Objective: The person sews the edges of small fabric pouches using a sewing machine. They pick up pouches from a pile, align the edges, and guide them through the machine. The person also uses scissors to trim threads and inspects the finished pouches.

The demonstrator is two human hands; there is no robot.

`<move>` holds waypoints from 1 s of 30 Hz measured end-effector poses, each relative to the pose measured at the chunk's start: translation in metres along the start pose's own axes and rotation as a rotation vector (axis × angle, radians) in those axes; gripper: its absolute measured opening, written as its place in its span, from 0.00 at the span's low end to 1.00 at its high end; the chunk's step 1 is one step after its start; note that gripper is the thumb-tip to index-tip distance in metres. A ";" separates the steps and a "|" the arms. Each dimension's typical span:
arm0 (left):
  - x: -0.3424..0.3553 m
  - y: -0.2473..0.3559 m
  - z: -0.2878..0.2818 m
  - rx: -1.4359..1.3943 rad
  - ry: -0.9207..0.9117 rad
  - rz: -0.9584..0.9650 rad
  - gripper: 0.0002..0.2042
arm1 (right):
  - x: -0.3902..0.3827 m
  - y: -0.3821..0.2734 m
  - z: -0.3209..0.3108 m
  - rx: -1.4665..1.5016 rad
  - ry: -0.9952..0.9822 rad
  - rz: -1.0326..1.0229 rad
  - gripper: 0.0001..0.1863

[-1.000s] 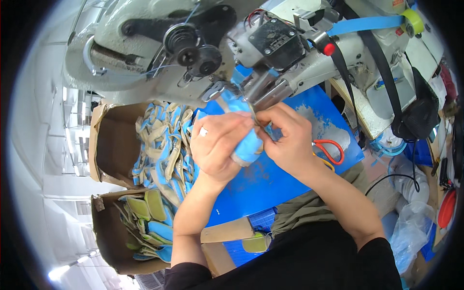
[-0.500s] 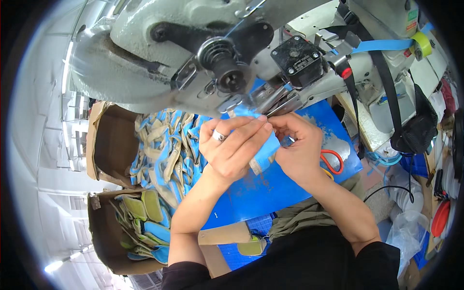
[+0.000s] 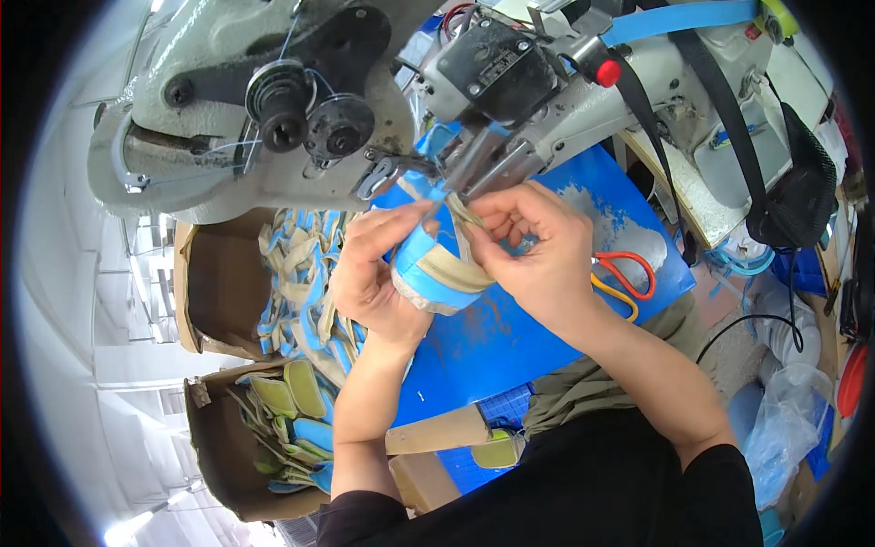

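Observation:
A curved fabric piece (image 3: 442, 271), blue with a beige band and pale edging, hangs at the head of a grey sewing machine (image 3: 219, 182). My left hand (image 3: 378, 273) cups its left side, thumb and fingers closed about the cloth. On the other side, my right hand (image 3: 538, 242) pinches the beige edge between thumb and forefinger. The upper end of the piece lies by the machine's presser area, where a blue strip (image 3: 439, 187) also runs. My left fingertips and the needle itself are blurred or hidden.
Scissors (image 3: 629, 278) with red and yellow handles lie on the blue worktable (image 3: 456, 369), right of my hands. A heap of blue and beige pieces (image 3: 310, 273) covers its left side. Two cardboard boxes (image 3: 196, 301) stand farther left; the nearer holds green and blue pads (image 3: 292, 410).
The view has shifted, bringing the machine leftward in the picture. My hands have spread apart, and the fabric piece has turned, showing its curved beige band.

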State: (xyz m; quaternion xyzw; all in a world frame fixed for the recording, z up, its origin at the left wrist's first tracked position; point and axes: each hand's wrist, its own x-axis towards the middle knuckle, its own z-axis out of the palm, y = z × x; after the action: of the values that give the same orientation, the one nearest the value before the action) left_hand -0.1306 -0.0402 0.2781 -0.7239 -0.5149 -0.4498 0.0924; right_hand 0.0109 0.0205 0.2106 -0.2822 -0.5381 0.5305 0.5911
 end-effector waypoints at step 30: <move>0.010 0.004 0.004 0.395 -0.044 0.282 0.14 | 0.021 -0.027 -0.028 0.338 -0.359 0.475 0.13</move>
State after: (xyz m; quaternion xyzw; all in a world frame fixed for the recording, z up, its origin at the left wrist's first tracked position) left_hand -0.1246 -0.0324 0.2844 -0.7661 -0.4889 -0.3068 0.2827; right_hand 0.0433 0.0394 0.2351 -0.1998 -0.4573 0.7762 0.3852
